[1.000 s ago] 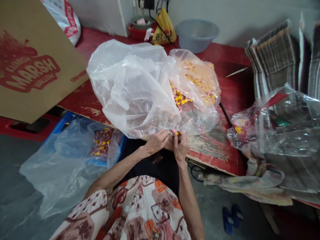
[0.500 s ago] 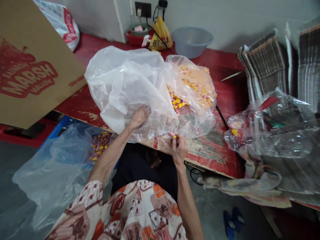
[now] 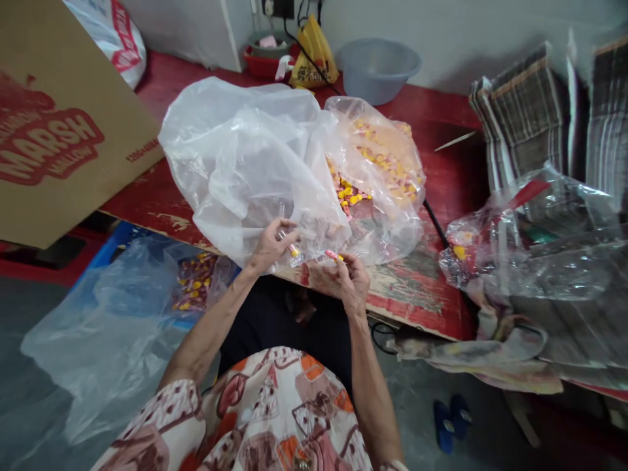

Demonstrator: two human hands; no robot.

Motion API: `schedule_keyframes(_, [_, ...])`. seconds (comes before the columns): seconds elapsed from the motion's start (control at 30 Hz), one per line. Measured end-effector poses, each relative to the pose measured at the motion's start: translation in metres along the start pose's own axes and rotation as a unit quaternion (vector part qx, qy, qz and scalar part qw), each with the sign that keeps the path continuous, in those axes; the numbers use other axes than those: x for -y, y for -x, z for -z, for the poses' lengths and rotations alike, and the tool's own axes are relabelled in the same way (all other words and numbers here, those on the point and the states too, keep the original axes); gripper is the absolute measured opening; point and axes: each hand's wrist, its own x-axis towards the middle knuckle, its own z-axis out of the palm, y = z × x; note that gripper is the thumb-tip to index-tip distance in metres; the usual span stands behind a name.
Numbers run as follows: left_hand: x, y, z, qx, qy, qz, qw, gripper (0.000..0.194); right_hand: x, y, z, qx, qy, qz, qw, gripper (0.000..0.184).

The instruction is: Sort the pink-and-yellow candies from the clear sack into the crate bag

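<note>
My left hand [image 3: 275,244] is closed on a small clear tube with a yellow tip [image 3: 294,251], above the near edge of a large milky plastic bag [image 3: 220,157]. Between the thumb and fingers of my right hand [image 3: 354,282] is a small red piece with a yellow end [image 3: 333,255], its printing too small to read. The two pieces point toward each other, a short gap apart. Many similar red and yellow pieces [image 3: 350,195] lie at the mouth of a second clear bag [image 3: 412,167], and more show through its plastic.
A worn red table [image 3: 417,301] bears the bags. At left stand a marshmallow carton [image 3: 59,131] and a blue crate [image 3: 110,245] with a bag of brown and yellow pieces [image 3: 196,281]. A grey basin [image 3: 377,69] is at the back; crumpled clear plastic [image 3: 549,261] lies at right.
My left hand has come off the milky bag toward the table edge, and a clear tube now shows in it. My right hand has raised its red piece slightly into clearer view.
</note>
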Motion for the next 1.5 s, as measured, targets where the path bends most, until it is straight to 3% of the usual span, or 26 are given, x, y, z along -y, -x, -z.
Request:
schedule_keyframes(0.1, [0.000,0.014,-0.015,0.139,0.001,0.014,0.990,0.047,0.007,0.002,-0.006,0.029,-0.087,-0.022,0.996,0.041])
schedule_keyframes(0.2, [0.004,0.016,-0.023,0.201,-0.027,0.000,0.979,0.046,0.005,0.005,-0.007,0.046,-0.084,-0.027,0.995,0.037])
schedule_keyframes(0.33, [0.008,0.018,-0.030,0.191,-0.174,-0.113,0.959,0.031,-0.005,0.011,0.003,0.036,0.043,0.043,0.997,0.025])
schedule_keyframes(0.43, [0.003,0.027,-0.041,0.195,-0.284,-0.207,0.916,0.021,-0.012,0.014,0.018,-0.041,0.152,0.109,0.981,0.024])
schedule_keyframes(0.5, [-0.005,0.033,-0.051,0.224,-0.344,-0.249,0.877,0.021,-0.018,0.015,0.029,-0.102,0.193,0.108,0.970,0.026])
schedule_keyframes(0.63, [-0.020,0.037,-0.073,0.269,-0.449,-0.263,0.810,0.022,-0.028,0.016,0.042,-0.158,0.211,0.089,0.961,0.026])
schedule_keyframes(0.83, [-0.028,0.022,-0.091,0.302,-0.500,-0.246,0.773,0.016,-0.033,0.014,0.035,-0.153,0.229,0.126,0.953,0.028])
schedule_keyframes(0.93, [-0.022,0.018,-0.091,0.295,-0.488,-0.246,0.784,0.018,-0.034,0.013,0.033,-0.149,0.223,0.136,0.953,0.028])
schedule_keyframes(1.1, [-0.006,0.014,-0.083,0.276,-0.351,-0.211,0.869,0.019,-0.035,0.012,0.033,-0.154,0.201,0.151,0.956,0.025])
schedule_keyframes(1.23, [-0.015,0.013,-0.077,0.227,-0.275,-0.212,0.910,0.019,-0.036,0.010,0.032,-0.152,0.200,0.149,0.956,0.025])
schedule_keyframes(1.4, [-0.027,0.020,-0.083,0.098,-0.266,-0.305,0.909,0.026,-0.038,0.010,0.031,-0.154,0.194,0.157,0.956,0.025])
schedule_keyframes(1.5, [-0.012,0.022,-0.094,0.114,-0.334,-0.298,0.887,0.021,-0.039,0.011,0.031,-0.148,0.197,0.144,0.958,0.027])
